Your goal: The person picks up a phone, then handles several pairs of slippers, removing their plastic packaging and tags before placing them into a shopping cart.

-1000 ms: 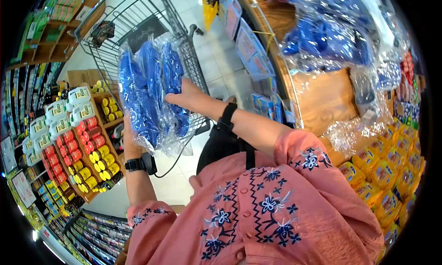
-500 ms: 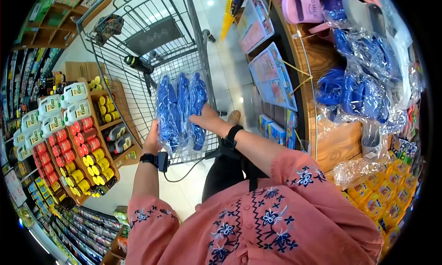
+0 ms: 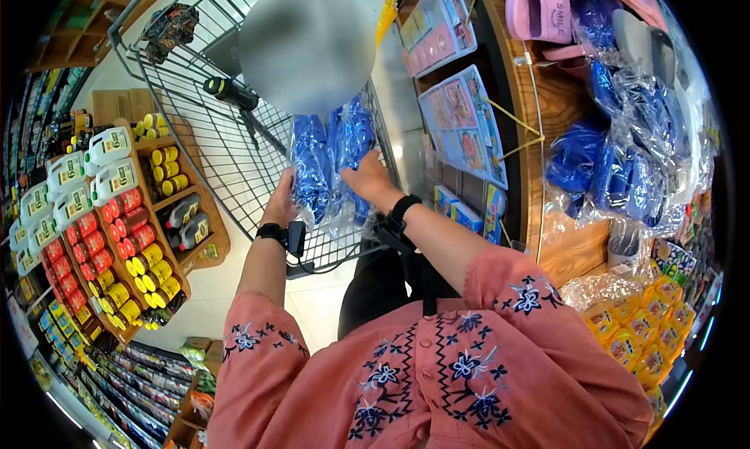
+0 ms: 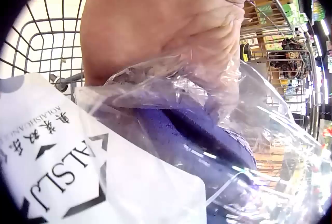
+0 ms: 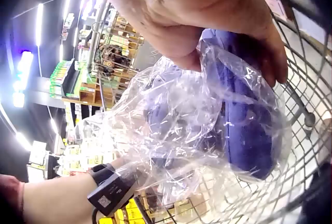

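Blue slippers (image 3: 311, 168) in clear plastic bags are held between my two hands, over the shopping cart's basket. My left hand (image 3: 280, 201) grips the bundle's left side; in the left wrist view its fingers are hidden behind the wrinkled plastic (image 4: 176, 86). A white printed card (image 4: 67, 156) shows in the bag there. My right hand (image 3: 371, 182) holds the right-hand slipper, with thumb and fingers around its upper part in the right wrist view, where the dark blue slipper (image 5: 249, 125) hangs close beside the wire mesh. A round blur hides the bundle's far end.
The wire cart (image 3: 211, 152) holds a dark bottle-shaped thing (image 3: 230, 92), and a patterned bundle (image 3: 170, 29) sits at its far left. To the right, a wooden display (image 3: 574, 250) bears more bagged blue slippers (image 3: 625, 176) and pink ones (image 3: 539, 13). Shelves of jars (image 3: 148, 269) stand left.
Both hands have carried the bagged slippers lower, from in front of the cart to over its basket, and rightward in the head view. The grip looks the same.
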The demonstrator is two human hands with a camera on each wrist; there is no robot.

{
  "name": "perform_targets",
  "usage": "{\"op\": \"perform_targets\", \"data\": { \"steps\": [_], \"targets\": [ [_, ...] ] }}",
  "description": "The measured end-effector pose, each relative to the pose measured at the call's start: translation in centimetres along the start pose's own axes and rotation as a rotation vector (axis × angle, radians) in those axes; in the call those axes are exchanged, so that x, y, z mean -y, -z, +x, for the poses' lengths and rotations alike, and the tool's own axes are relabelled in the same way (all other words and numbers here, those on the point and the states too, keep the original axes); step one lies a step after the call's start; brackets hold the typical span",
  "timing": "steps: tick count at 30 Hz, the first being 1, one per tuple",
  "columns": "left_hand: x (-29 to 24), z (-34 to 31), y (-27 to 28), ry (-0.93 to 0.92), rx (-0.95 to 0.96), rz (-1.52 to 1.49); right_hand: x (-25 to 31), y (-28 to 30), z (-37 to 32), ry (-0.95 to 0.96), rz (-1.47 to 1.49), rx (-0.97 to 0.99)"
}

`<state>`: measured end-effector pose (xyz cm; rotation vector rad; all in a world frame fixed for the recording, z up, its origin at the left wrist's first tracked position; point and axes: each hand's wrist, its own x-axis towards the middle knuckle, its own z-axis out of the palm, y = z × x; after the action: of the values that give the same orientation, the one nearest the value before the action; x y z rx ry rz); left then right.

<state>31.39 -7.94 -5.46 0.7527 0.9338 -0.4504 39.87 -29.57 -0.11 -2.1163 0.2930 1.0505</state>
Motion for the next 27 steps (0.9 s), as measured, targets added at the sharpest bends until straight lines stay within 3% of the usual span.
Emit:
{"op": "perform_targets", "data": {
  "steps": [3,4,8,10,12,14,15,16,17,19,21,23,25,27],
  "targets": [
    [0.6,0.6,-0.4,0.047,-0.033,-0.017,-0.3,0.0,0.6,-0.033,0.014,0.007],
    [0.9,1.4,0.6,0.067,-0.124,0.055,-0.7,-0.3,1.0,-0.027,-0.010,-0.019],
    [2.9,4.7,1.8,0.126,0.029,0.112,-3.4,-1.8,2.9,0.024,-0.083,-0.117],
    [3.4,3.8,0.9,0.126,-0.038,0.299,-4.2,-2.2,3.5,0.013,-0.080,-0.099],
    [3.1,3.2,-1.8,0.273,-0.170,0.303,-4.9,-1.7,3.7,-0.055,-0.042,-0.029],
    [4.2,5.5,2.4,0.116,-0.038,0.874,-5.0,-4.2,4.3,-0.078,-0.066,-0.085],
    [5.0,7.4,4.2,0.016,0.018,1.077,-3.7,-3.4,2.9,-0.034,-0.101,-0.022],
    [5.7,8.8,5.7,-0.056,-0.007,1.075,-3.2,-4.3,2.0,0.030,-0.222,-0.156],
    [6.1,10.4,6.7,-0.128,-0.036,1.059,-1.4,-2.2,0.6,0.038,-0.160,-0.011],
    [6.5,13.0,8.6,-0.216,-0.116,0.989,-2.2,-4.2,1.2,0.165,-0.158,-0.038],
    [6.5,14.2,10.5,-0.243,-0.103,1.065,-0.1,1.4,-3.9,0.249,-0.015,0.147],
    [5.7,14.0,11.5,-0.204,0.084,1.402,-1.8,2.3,-5.5,0.463,0.091,0.186],
    [4.7,13.9,11.2,-0.230,0.227,1.688,-1.5,5.3,-8.4,0.461,0.051,0.292],
    [3.9,13.2,9.2,-0.307,0.278,1.928,-3.2,7.8,-11.2,0.423,0.191,0.352]
  ]
}}
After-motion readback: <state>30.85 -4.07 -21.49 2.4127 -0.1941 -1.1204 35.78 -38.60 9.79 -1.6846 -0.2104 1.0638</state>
